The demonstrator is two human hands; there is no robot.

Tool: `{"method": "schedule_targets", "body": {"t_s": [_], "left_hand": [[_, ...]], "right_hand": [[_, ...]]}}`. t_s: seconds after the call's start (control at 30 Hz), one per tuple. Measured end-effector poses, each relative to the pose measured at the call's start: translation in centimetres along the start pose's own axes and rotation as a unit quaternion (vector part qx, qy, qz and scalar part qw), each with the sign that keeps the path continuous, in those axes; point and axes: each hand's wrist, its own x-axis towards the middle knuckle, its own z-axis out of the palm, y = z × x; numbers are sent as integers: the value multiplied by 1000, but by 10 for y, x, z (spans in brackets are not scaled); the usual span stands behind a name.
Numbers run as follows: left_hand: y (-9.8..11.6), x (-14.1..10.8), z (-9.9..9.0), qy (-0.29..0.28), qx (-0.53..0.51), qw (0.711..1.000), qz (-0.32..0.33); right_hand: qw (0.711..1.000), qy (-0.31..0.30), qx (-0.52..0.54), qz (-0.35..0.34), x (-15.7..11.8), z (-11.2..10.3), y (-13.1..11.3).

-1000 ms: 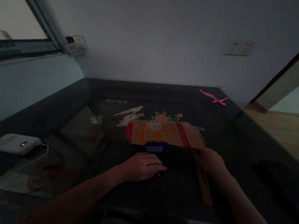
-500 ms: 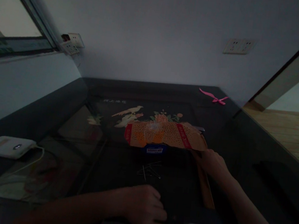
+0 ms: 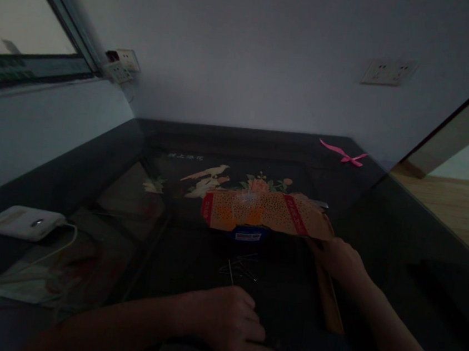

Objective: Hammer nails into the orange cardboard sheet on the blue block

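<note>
A flattened orange and brown cardboard piece (image 3: pixel 268 212) with red bands lies across a blue box (image 3: pixel 249 234) on the dark table. My right hand (image 3: pixel 341 259) is closed on the cardboard's right end, where a brown strip (image 3: pixel 328 297) runs toward the table's front edge. Several thin metal pins (image 3: pixel 241 268) lie in front of the blue box. My left hand (image 3: pixel 235 326) rests near the front edge with its fingers curled; whether anything is inside them is hidden.
A white device (image 3: pixel 24 223) with a cable sits at the left. At the back right lies a pink ribbon (image 3: pixel 345 155). A dark flat object (image 3: pixel 452 293) is at the right. Wall sockets (image 3: pixel 390 73) are behind the table.
The whole view has shifted slightly, with table and objects appearing a little further right. Both hands keep nearly the same pose.
</note>
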Motion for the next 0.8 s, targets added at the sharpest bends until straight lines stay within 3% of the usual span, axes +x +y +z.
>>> {"method": "schedule_targets", "body": {"t_s": [0.1,0.57,0.8], "left_hand": [[0,1,-2,21,4,1000,-2],[-1,3,-5,23,12,1000,-16],[-1,4,-11,-7,13,999,-28]], "right_hand": [[1000,0,0,2,0,-1,0],[1000,-1,3,5,0,-1,1],[1000,-11,1,8,1,-1,0]]}}
